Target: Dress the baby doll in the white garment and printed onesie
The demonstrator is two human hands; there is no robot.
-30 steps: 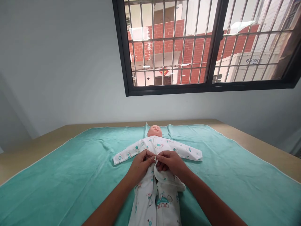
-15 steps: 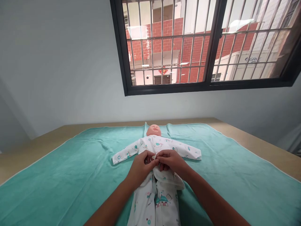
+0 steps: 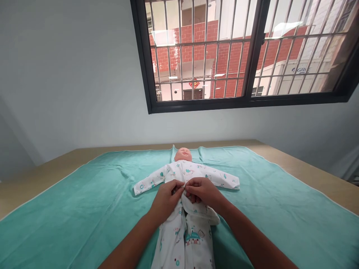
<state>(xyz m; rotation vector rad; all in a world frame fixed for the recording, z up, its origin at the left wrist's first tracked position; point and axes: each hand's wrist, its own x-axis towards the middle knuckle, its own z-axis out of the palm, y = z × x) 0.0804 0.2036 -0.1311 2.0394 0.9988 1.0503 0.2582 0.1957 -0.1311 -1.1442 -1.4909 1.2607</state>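
A baby doll (image 3: 183,154) lies on its back, head toward the wall, dressed in a white printed baby shirt (image 3: 193,170) with both sleeves spread out. White printed pants (image 3: 195,239) cover its legs. At the middle of the shirt front, my left hand (image 3: 169,194) pinches the fabric edge between thumb and fingers. My right hand (image 3: 203,190) pinches the same front edge from the other side, its fingertips touching or nearly touching those of my left. Whatever small fastening lies between the fingertips is hidden. Below my right hand, the shirt's lower flap hangs loose over the waist.
A green blanket (image 3: 84,209) with slight wrinkles lies under the doll. It covers most of a wooden table (image 3: 33,177), whose bare edges show at both sides. Behind stands a pale wall (image 3: 84,93) with a dark-framed, barred window (image 3: 196,106).
My left thumb has drawn back slightly to the left and up, closer to its fingertips. Both hands stay at the shirt front, and the doll has not moved.
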